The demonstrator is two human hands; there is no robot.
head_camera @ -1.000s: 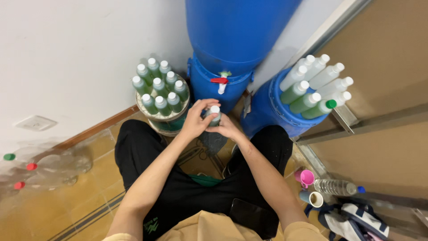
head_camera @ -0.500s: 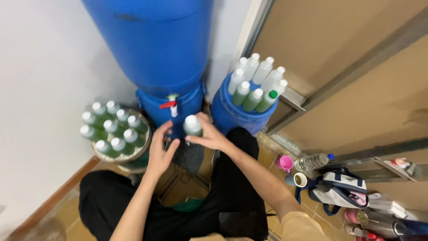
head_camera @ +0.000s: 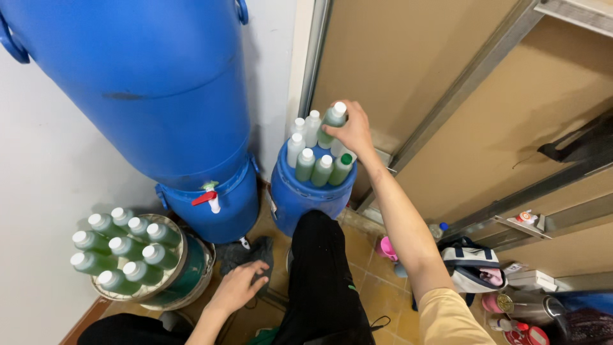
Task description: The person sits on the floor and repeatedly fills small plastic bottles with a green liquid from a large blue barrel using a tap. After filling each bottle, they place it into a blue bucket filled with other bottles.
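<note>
My right hand (head_camera: 352, 133) is stretched forward and grips a green-filled bottle with a white cap (head_camera: 332, 122), held over the blue bucket (head_camera: 300, 193) where several capped bottles stand. One of those has a green cap (head_camera: 343, 166). My left hand (head_camera: 237, 289) hangs low with its fingers spread, holding nothing, just above a dark grey cloth (head_camera: 250, 253) on the floor.
A large blue drum with a red and white tap (head_camera: 207, 199) stands against the wall. A round bucket topped with several green bottles (head_camera: 121, 252) sits at the left. A pink cup (head_camera: 386, 249), a bag (head_camera: 476, 268) and a metal flask (head_camera: 527, 310) lie at the right.
My right hand has carried the bottle from in front of the tap up and right to the blue bucket. My left hand let go and dropped toward the floor. The view swung right.
</note>
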